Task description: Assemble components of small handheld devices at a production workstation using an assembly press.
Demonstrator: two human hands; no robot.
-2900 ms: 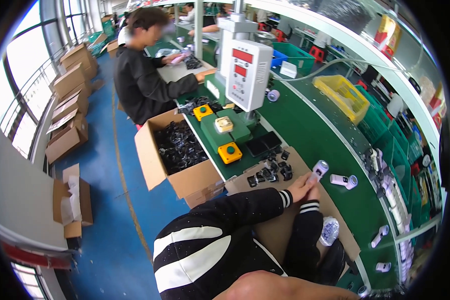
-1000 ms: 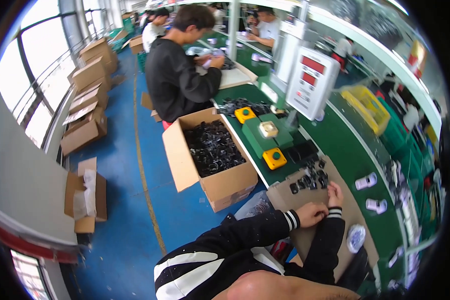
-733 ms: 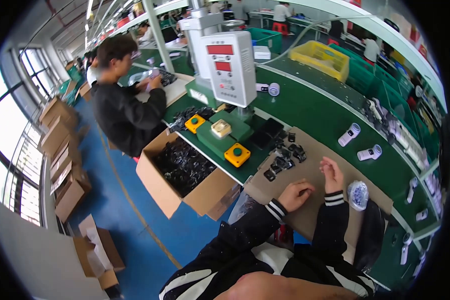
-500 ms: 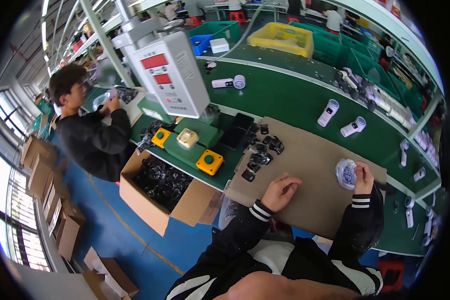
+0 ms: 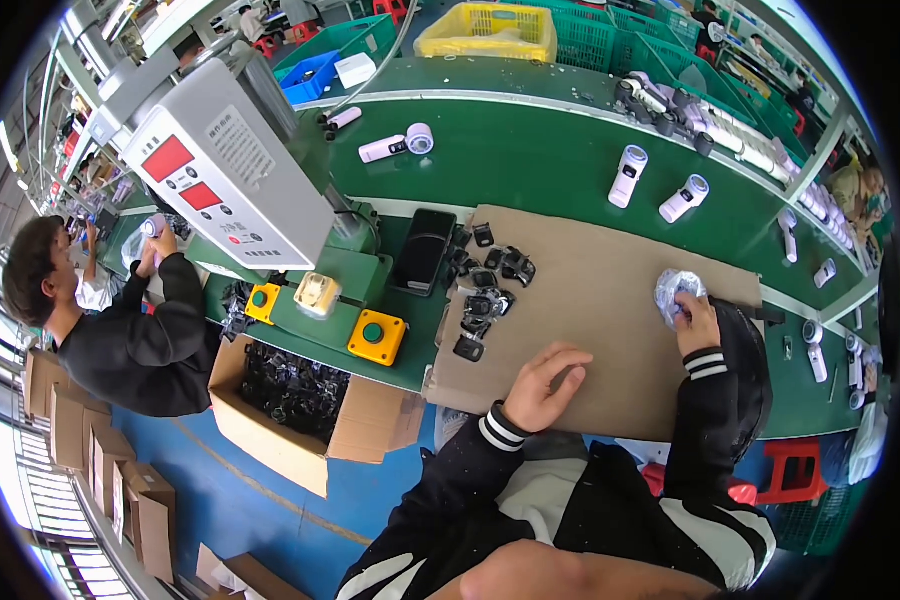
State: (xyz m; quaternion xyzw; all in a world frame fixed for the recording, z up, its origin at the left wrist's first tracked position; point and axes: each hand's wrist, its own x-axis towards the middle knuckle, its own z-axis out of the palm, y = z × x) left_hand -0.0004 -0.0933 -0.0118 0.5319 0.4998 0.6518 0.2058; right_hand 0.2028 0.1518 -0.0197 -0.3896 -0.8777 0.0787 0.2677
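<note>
My left hand (image 5: 548,388) hovers near the front edge of a brown cardboard sheet (image 5: 600,290), thumb apart from the fingers and holding nothing. My right hand (image 5: 698,328) reaches into a small clear plastic bag (image 5: 670,288) on the sheet's right side. The bag held small purple pieces in the earlier picture; now the hand covers most of them. Its fingers are bunched at the bag's mouth, and what they grip is hidden. Along the sheet's left edge lies a cluster of small black plastic parts (image 5: 485,305).
Left of the sheet are a dark phone (image 5: 425,250) and a grey-and-green press (image 5: 240,170) with two yellow button boxes (image 5: 377,338). Below stands a carton of black parts (image 5: 295,385). Pale purple handheld devices (image 5: 627,177) are on the green bench. A co-worker (image 5: 120,320) sits at left.
My right hand has moved from beside the bag to dip its fingers into it. My left hand stays near the sheet's front edge. The view has shifted.
</note>
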